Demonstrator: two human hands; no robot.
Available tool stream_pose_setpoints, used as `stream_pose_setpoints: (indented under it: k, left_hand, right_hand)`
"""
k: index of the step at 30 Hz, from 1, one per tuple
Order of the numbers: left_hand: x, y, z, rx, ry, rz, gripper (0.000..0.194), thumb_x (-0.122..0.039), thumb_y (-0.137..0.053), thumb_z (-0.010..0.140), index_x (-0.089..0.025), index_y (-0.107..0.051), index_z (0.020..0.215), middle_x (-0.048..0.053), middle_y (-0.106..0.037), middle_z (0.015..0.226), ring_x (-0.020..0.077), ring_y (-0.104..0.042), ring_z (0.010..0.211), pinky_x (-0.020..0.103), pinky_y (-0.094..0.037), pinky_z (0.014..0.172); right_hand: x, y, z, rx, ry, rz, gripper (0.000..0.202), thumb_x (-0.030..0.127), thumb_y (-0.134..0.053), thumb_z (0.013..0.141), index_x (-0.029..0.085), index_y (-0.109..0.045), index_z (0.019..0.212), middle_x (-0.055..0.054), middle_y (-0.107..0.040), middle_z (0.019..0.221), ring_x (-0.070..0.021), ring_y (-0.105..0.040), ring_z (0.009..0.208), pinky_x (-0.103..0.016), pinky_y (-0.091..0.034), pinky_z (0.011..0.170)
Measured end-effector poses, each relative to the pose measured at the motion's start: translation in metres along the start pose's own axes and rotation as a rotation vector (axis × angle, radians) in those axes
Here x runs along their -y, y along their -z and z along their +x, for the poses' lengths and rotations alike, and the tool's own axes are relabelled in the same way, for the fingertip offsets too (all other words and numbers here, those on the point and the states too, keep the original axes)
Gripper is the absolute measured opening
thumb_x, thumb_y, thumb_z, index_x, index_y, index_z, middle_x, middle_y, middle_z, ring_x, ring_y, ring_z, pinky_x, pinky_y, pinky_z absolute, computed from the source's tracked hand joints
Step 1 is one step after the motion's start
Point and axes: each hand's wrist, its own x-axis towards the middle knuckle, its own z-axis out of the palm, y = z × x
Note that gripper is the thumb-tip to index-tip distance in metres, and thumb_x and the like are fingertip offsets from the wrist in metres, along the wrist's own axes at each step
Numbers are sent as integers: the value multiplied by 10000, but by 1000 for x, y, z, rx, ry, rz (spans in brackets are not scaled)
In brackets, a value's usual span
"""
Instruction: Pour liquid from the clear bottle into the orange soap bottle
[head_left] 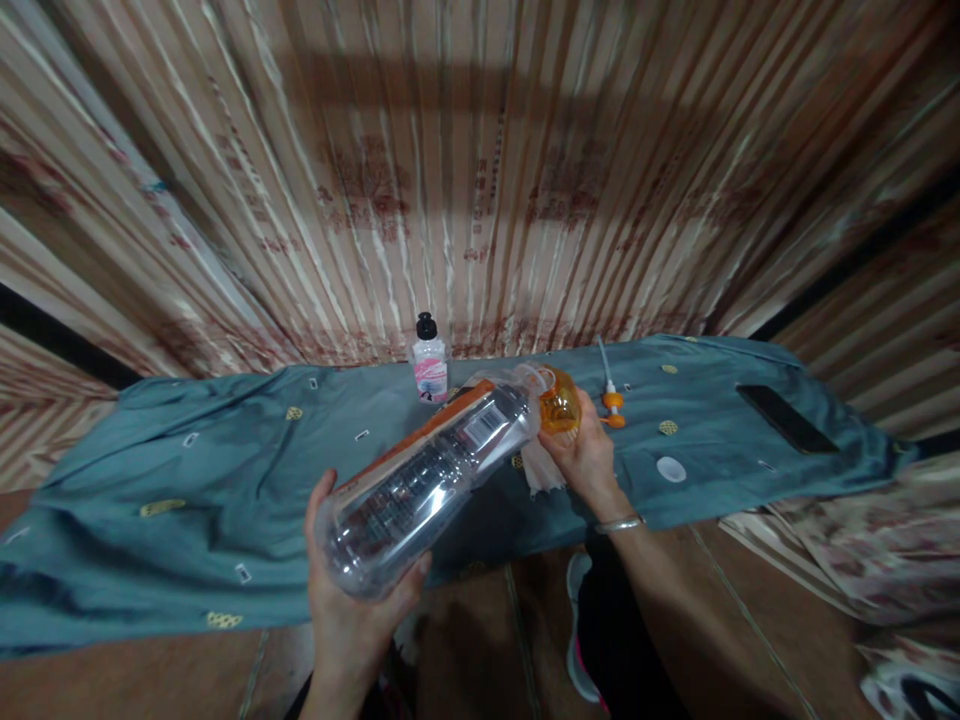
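Observation:
My left hand (pixel 360 610) is wrapped round the base of a large clear plastic bottle (pixel 427 490) with an orange label. The bottle is tilted, its neck up and to the right. My right hand (pixel 589 450) grips a small amber bottle (pixel 559 403), whose opening meets the mouth of the large bottle; the exact contact is hard to make out. Just right of this hand lies an orange and white pump head (pixel 613 400) with a clear tube. Under the bottles a pale cloth or tissue (pixel 541 468) shows in part.
A clear bottle with a black cap (pixel 430 368) stands at the cloth's back edge, before a patterned curtain (pixel 472 180). On the teal cloth (pixel 225 480) lie a white round cap (pixel 671 469) and a black phone (pixel 786 418) at right.

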Motion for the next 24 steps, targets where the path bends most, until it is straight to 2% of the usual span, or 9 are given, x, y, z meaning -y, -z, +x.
stream_pose_setpoints:
  k: [6,9,12,17,18,20,24]
  left_hand:
    - [-18,-9,0,-51,69,-37,1239,-459,-1015,547,-184,-432,1605,110,-722,1208,298,-778,989,392,-675,838]
    - [-31,-18,-3,-122,93,-84,1226,-526,-990,590,-194,-424,1626,99,-714,1207,275,-768,972,376,-671,833]
    - [-37,-23,-5,-144,100,-93,1221,-551,-988,587,-195,-440,1617,88,-719,1180,269,-769,943,382,-676,829]
    - [-23,-10,1,-80,94,-47,1230,-483,-992,582,-180,-400,1616,97,-733,1187,284,-781,974,389,-685,824]
    - [-19,-6,2,-40,90,-24,1244,-457,-1009,550,-180,-406,1602,95,-736,1178,292,-783,977,396,-687,828]
    - [-12,0,5,-34,76,16,1251,-435,-1025,512,-187,-425,1581,86,-737,1161,294,-783,966,403,-688,828]
    - [-17,-4,4,-16,60,-3,1258,-441,-1022,533,-185,-407,1600,87,-733,1148,283,-780,947,392,-682,820]
  right_hand:
    - [-3,-1,0,1,-3,-17,777,612,-720,905,162,-516,1505,-207,-756,1373,-367,-755,1259,-543,-639,1054]
    - [-5,-3,-1,-3,7,-37,804,631,-720,904,170,-499,1525,-211,-744,1401,-368,-749,1269,-549,-637,1053]
    - [-6,-4,-2,-12,19,-55,823,645,-719,910,171,-484,1541,-221,-732,1424,-371,-743,1279,-556,-637,1051]
    - [-5,-4,-2,-19,38,-56,830,663,-705,924,164,-482,1548,-225,-728,1431,-363,-741,1288,-548,-633,1068]
    - [-5,-4,-1,-18,41,-53,827,666,-700,927,166,-482,1548,-221,-728,1433,-360,-739,1291,-545,-632,1072]
    - [-4,-4,-1,-18,45,-48,815,669,-692,931,168,-489,1541,-216,-731,1427,-358,-741,1288,-543,-632,1071]
    - [-5,-3,-2,-19,39,-54,825,665,-701,928,159,-487,1544,-227,-726,1433,-370,-737,1295,-554,-630,1071]
